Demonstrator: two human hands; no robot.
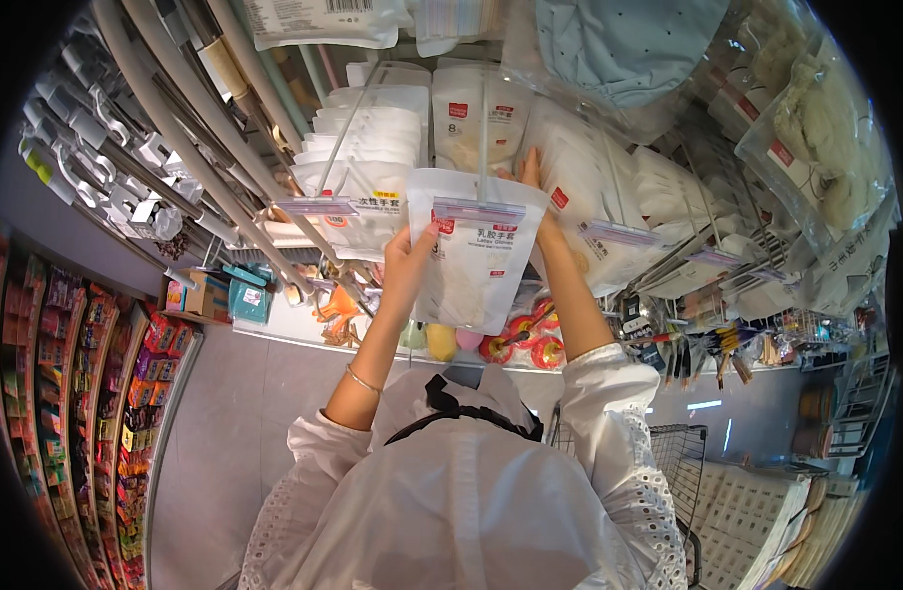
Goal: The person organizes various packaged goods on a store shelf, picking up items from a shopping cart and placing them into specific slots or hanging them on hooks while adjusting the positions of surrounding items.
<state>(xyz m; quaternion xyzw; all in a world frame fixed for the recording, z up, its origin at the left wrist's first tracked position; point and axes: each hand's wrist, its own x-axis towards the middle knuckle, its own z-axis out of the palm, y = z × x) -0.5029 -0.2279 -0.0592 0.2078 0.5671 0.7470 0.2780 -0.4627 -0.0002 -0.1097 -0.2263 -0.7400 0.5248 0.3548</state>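
Note:
A white glove pouch [466, 276] with red marks and writing hangs on a metal display hook [484, 140], before my chest. A clear price-tag holder [479, 211] at the hook's front end crosses the pouch's upper part. My left hand [409, 254] grips the pouch's left edge, thumb on its front. My right hand [530, 171] reaches behind its upper right side, fingers up among the hanging pouches. Part of that hand is hidden, so whether it holds anything is unclear. Farther back on the same hook hangs a similar pouch [455, 122].
White pouches [363, 140] hang in a row at left, others [569, 162] at right. Mop poles [201, 140] slant down the left side. Below, a white shelf [296, 330] bears red-and-yellow items [521, 335]. A wire cart [676, 450] stands at lower right; snack shelves [138, 383] line the left.

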